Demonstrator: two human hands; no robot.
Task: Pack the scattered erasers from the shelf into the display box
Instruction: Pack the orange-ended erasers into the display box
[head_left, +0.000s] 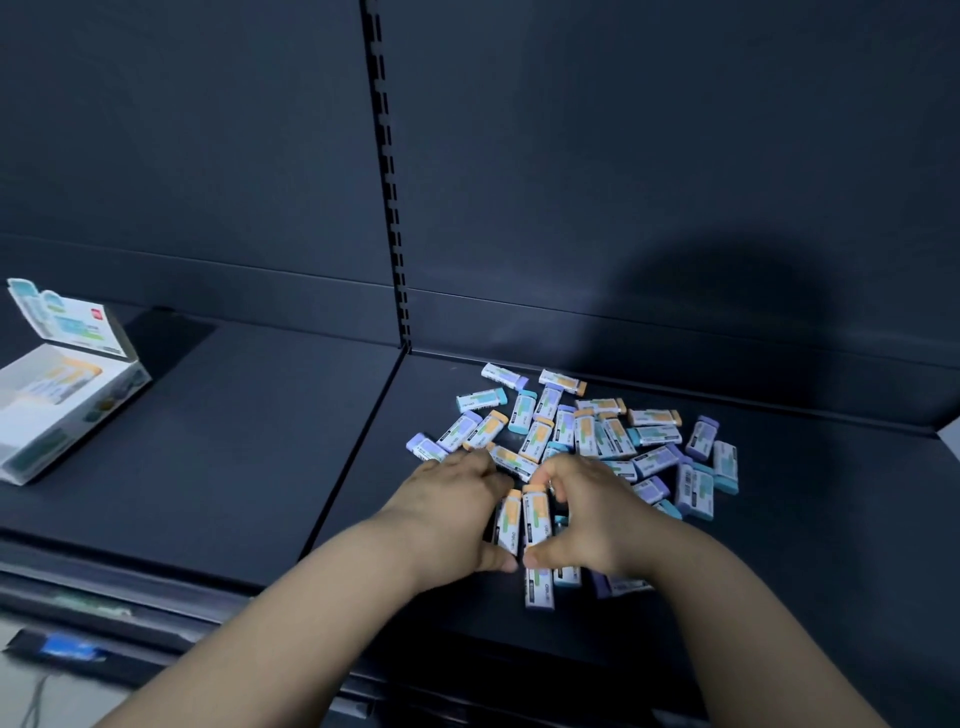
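Several small erasers (597, 434) in white sleeves with orange, blue and purple ends lie scattered on the dark shelf (291, 457), right of the middle. At the pile's near edge, my left hand (457, 512) and my right hand (587, 512) cup a few upright erasers (522, 519) between them, fingers curled over the tops and thumbs meeting below. More erasers lie partly hidden under my right hand. The white display box (57, 410) stands far left on the shelf with its lid flap raised; a few erasers show inside it.
The shelf's dark back panel carries a slotted upright (389, 176) above the seam between two shelf boards. The front edge of the shelf (130, 603) runs below my forearms, with a blue price tag (65, 649) on a lower rail.
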